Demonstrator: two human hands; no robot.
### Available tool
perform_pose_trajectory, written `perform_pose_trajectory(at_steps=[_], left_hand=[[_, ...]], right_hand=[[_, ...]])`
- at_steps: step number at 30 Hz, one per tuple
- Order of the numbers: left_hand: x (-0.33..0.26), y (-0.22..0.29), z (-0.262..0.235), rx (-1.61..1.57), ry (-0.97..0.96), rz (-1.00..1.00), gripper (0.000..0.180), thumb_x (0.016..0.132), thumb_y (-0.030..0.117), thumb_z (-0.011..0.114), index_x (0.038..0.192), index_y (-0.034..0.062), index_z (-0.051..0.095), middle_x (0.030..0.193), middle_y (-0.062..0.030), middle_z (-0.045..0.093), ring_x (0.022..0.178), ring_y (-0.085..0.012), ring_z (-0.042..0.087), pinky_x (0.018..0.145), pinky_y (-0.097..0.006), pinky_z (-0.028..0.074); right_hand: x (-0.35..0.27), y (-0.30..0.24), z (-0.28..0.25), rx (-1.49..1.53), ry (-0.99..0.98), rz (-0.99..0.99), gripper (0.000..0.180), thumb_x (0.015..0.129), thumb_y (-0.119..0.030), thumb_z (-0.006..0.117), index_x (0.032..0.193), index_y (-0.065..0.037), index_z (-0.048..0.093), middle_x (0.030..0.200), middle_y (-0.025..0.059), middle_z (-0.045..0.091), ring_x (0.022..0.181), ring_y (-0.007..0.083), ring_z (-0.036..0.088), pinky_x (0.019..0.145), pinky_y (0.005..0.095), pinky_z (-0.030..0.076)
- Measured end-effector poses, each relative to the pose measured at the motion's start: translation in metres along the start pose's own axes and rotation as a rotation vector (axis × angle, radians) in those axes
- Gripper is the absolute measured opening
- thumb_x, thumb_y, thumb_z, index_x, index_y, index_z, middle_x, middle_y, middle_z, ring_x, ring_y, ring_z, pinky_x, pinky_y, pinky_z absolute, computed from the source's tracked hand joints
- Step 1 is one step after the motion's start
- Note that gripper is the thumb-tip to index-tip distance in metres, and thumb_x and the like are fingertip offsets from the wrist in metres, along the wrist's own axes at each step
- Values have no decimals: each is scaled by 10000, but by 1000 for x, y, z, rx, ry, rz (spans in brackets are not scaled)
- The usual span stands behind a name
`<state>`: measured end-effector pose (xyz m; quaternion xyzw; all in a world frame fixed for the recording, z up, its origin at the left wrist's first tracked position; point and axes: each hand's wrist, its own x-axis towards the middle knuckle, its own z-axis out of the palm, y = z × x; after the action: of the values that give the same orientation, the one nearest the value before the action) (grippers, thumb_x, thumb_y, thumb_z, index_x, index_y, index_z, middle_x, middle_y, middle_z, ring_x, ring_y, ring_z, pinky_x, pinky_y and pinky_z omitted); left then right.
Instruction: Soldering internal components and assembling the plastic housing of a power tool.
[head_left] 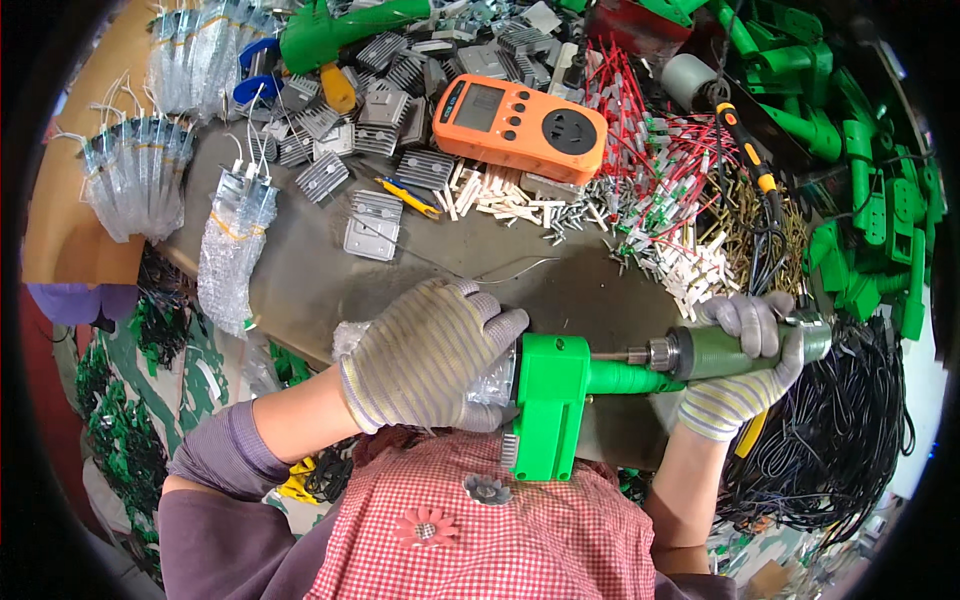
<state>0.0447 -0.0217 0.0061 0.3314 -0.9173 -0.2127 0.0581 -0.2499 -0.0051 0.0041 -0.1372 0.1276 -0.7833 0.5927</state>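
My left hand, in a striped knit glove, grips a bright green plastic housing at its left side, with a bit of clear plastic wrap under the fingers. A grey finned heat sink shows at the housing's lower left edge. My right hand, gloved the same way, is closed around a green powered screwdriver lying level. The screwdriver's bit points left into the top of the green housing. Both hands are just above the near edge of the grey worktable.
An orange meter with a screen lies at the back. Around it lie several finned heat sinks, bagged parts, red wires, white connectors and screws. Green housings pile up at right above black cables.
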Motion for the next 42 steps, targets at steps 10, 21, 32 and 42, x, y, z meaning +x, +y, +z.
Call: perform_pose_trajectory(at_steps=[10, 21, 32, 42], left_hand=[[-32, 1, 13, 33, 434, 346, 307, 589, 270, 803, 836, 125, 692, 970, -3, 612, 900, -229, 606, 756, -396, 513], [-9, 7, -6, -12, 127, -69, 821, 613, 424, 805, 1290, 38, 548, 1107, -146, 582, 1025, -347, 565, 865, -470, 481], [-4, 4, -8, 26, -85, -37, 843, 709, 482, 734, 1384, 35, 499, 1136, -152, 598, 1048, -330, 564, 857, -458, 484], [-3, 6, -5, 9, -75, -27, 943, 737, 519, 723, 1438, -33, 419, 1033, -127, 587, 991, -294, 560, 842, -434, 460]], right_hand=[[-47, -25, -8, -22, 64, -149, 315, 960, -362, 618, 1050, -60, 605, 612, -84, 382, 592, 75, 380, 691, 297, 350], [-46, -18, -6, -24, 62, -91, 328, 939, -379, 651, 1046, -72, 607, 622, -80, 388, 597, 79, 373, 702, 292, 351], [-45, -19, -6, -95, 42, -84, 260, 946, -322, 631, 994, -68, 597, 615, -94, 413, 570, 61, 395, 659, 278, 345], [-52, -16, -8, -25, 61, -80, 207, 911, -260, 671, 907, -95, 546, 557, -103, 401, 531, 48, 423, 647, 266, 375]])
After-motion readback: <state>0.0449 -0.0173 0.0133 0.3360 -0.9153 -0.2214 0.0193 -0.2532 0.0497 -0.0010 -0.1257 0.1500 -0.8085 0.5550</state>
